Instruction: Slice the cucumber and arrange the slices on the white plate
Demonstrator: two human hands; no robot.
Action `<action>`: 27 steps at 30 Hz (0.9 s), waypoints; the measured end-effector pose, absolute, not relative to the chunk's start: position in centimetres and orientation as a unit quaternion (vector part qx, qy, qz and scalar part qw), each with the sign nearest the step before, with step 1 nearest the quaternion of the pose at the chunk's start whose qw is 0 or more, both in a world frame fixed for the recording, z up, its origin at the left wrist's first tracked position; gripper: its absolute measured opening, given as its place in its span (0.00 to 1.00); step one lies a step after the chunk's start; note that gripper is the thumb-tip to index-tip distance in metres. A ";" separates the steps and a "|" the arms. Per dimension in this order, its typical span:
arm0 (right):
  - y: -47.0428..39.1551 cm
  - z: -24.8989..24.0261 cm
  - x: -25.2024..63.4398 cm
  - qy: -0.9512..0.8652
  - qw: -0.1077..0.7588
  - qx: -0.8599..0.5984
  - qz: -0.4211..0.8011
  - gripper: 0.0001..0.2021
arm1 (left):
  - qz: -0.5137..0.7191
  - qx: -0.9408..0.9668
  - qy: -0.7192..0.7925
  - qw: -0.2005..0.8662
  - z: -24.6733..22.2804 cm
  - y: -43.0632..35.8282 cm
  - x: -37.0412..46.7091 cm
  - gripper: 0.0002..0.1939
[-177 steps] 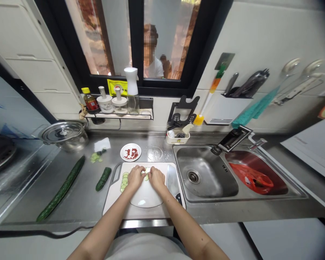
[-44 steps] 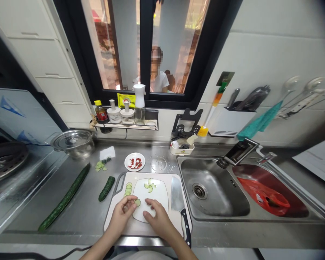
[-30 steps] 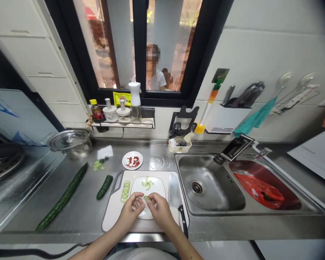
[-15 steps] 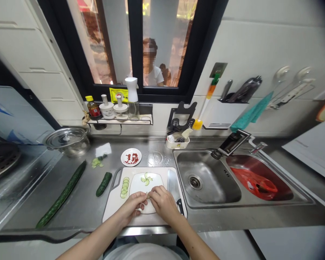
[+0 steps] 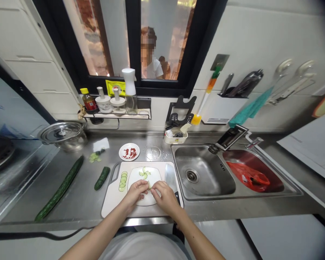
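Note:
Over a white plate point(image 5: 155, 174), my left hand point(image 5: 137, 192) and my right hand point(image 5: 164, 195) meet, fingertips pinching a thin cucumber slice point(image 5: 149, 185) between them. Farther back on that plate, several pale green cucumber pieces point(image 5: 144, 173) fan out like a pinwheel. The plate rests on a white cutting board point(image 5: 111, 204) with a grey handle. Overlapping cucumber slices point(image 5: 122, 181) form a row at the board's left. On its right lies a knife point(image 5: 169, 174), its black handle partly covered by my right hand.
Left of the board lie a short cucumber piece point(image 5: 102, 178) and a long cucumber point(image 5: 61, 187). A small plate of red bits point(image 5: 129, 158) sits behind the board. At right is a double sink point(image 5: 206, 195) with a red bag point(image 5: 247, 174). A lidded pot point(image 5: 63, 135) stands back left.
Both hands still pinch the cucumber slice, which now shows more clearly between the fingertips. My right fingers have spread slightly. The whole view has shifted a little.

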State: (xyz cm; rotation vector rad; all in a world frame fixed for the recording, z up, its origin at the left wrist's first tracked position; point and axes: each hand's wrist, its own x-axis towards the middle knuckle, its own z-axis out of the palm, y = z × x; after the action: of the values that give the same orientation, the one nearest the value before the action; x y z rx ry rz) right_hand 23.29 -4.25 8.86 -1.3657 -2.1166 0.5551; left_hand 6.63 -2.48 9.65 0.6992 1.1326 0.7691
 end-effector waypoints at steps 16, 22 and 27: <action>-3.1 8.3 24.5 -0.737 0.238 -0.564 0.287 0.10 | 0.396 0.424 0.475 0.661 6.0 -0.4 8.0 0.22; -1.9 6.6 24.8 -0.693 0.179 -0.623 0.315 0.12 | 0.382 0.452 0.503 0.629 3.3 0.9 9.2 0.19; -1.3 6.1 24.6 -0.697 0.085 -0.665 0.255 0.12 | 0.332 0.517 0.556 0.559 2.0 1.9 10.0 0.13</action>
State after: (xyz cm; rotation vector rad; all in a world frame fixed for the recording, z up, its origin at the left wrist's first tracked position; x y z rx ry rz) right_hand 24.56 -1.27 6.08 -1.9821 -2.0780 0.7604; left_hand 10.01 1.85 2.03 1.2194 1.3110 0.7837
